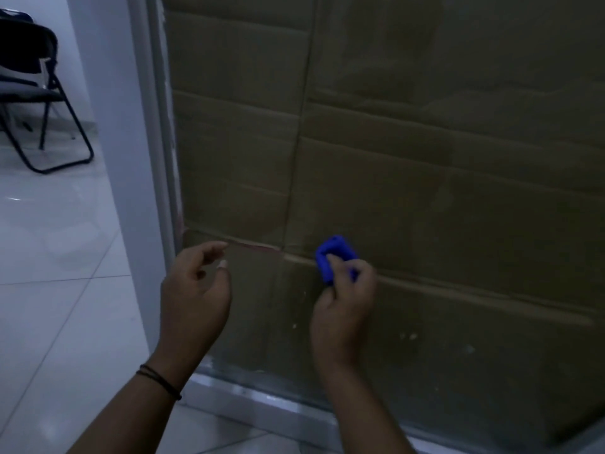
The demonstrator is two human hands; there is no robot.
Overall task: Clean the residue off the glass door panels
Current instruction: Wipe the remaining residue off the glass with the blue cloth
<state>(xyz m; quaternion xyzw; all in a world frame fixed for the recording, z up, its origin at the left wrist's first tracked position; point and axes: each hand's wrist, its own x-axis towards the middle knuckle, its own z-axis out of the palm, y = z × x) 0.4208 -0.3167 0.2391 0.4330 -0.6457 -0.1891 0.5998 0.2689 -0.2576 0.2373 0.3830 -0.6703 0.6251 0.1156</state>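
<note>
Head view is pretty dim, but you can make out the glass door panel (425, 158) with brown cardboard sheets (229, 142) behind it, filling most of the shot. The right hand (343, 303) is pinched around a small blue scraper (334, 258), which sits against the glass low on the panel, right on a horizontal strip of tape residue (262, 246). The left hand (196, 290) is just left of the scraper, holding nothing, fingers loosely curled; whether a fingertip touches the glass, I can't tell.

Looks like the scraping step is underway on that strip. There are still pale specks (407, 336) on the glass below and to the right of the scraper, so I'd say plenty remains.

Next move probably calls for keeping the scraper's edge flat on the glass and running it along the strip, then going down to those specks. To the left of the panel is the door frame (157, 158).
</note>
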